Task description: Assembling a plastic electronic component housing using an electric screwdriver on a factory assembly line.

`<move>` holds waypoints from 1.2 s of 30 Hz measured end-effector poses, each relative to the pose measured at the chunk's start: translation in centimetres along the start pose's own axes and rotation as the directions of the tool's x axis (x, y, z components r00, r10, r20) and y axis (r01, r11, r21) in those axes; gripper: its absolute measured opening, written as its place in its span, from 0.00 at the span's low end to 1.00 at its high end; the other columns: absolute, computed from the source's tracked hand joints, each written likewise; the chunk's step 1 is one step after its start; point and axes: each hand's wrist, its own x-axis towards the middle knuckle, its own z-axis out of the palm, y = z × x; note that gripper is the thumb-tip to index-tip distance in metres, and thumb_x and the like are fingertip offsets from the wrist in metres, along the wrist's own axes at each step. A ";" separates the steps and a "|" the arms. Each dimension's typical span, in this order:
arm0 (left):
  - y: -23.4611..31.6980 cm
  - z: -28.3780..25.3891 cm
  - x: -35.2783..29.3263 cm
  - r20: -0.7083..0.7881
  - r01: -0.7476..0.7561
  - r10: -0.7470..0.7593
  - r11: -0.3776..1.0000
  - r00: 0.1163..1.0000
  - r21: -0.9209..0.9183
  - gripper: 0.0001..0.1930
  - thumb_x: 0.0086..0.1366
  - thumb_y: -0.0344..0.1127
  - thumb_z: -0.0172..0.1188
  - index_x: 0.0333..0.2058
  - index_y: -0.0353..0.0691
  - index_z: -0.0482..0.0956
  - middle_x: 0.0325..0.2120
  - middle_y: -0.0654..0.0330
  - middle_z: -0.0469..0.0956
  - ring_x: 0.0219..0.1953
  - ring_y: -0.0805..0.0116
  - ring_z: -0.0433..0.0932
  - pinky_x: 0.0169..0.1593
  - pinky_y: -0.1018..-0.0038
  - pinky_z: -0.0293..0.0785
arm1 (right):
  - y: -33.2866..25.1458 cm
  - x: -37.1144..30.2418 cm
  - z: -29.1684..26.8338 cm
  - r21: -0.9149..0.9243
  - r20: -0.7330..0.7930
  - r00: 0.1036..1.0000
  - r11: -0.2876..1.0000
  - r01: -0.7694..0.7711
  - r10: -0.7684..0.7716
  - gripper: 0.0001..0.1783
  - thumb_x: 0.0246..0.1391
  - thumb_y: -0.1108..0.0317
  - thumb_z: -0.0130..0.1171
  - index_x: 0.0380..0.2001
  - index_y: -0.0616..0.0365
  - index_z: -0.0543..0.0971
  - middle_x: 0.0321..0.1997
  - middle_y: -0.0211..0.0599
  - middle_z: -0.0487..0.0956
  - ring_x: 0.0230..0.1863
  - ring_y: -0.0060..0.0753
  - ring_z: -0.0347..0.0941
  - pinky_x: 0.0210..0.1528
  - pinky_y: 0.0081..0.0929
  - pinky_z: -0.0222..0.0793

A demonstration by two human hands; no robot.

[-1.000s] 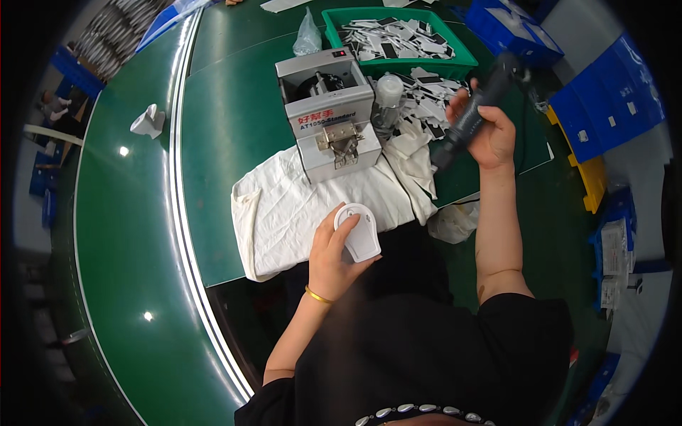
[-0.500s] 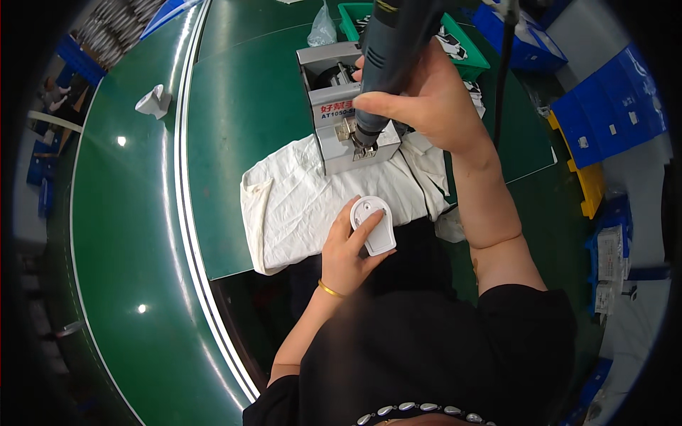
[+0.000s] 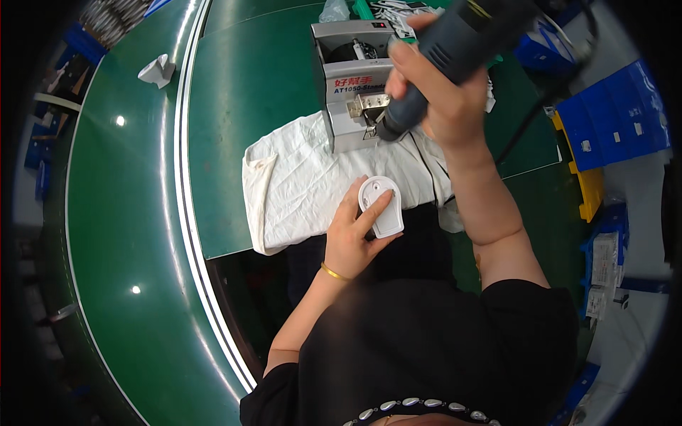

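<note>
My right hand [image 3: 447, 99] is wrapped round a dark electric screwdriver [image 3: 455, 53], tilted with its tip down and to the left. That tip is close to the metal outlet on the front of a grey screw feeder [image 3: 348, 124]; I cannot tell whether a screw is on it. Nearer to me, my left hand [image 3: 353, 231] grips a white plastic housing [image 3: 387, 220], rounded at one end and straight at the other. My thumb lies across its recessed face, and the fingers go round its edge. Below it spreads a folded white cloth [image 3: 295, 192].
A green bin [image 3: 364, 10] of white and dark parts stands behind the feeder. On the green belt [image 3: 117, 234] at the left lies a white part [image 3: 156, 71]. Blue bins [image 3: 611, 113] line the right side. A dark cable [image 3: 529, 124] hangs beside my right arm.
The screwdriver has gone from nearly upright at the feeder's outlet to a slant, its body swung right. My left hand still holds the housing. The whole view has shifted a little.
</note>
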 end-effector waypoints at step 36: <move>-0.2 -0.2 -0.4 0.005 -0.006 0.006 1.000 1.000 -0.014 0.38 0.40 0.34 0.79 0.56 0.47 0.79 0.59 0.40 0.69 0.57 0.41 0.74 0.56 0.59 0.75 | -1.7 -5.5 1.4 -0.230 0.302 0.953 0.972 0.050 0.022 0.22 0.53 0.84 0.55 0.51 0.69 0.63 0.25 0.38 0.75 0.24 0.25 0.72 0.32 0.29 0.74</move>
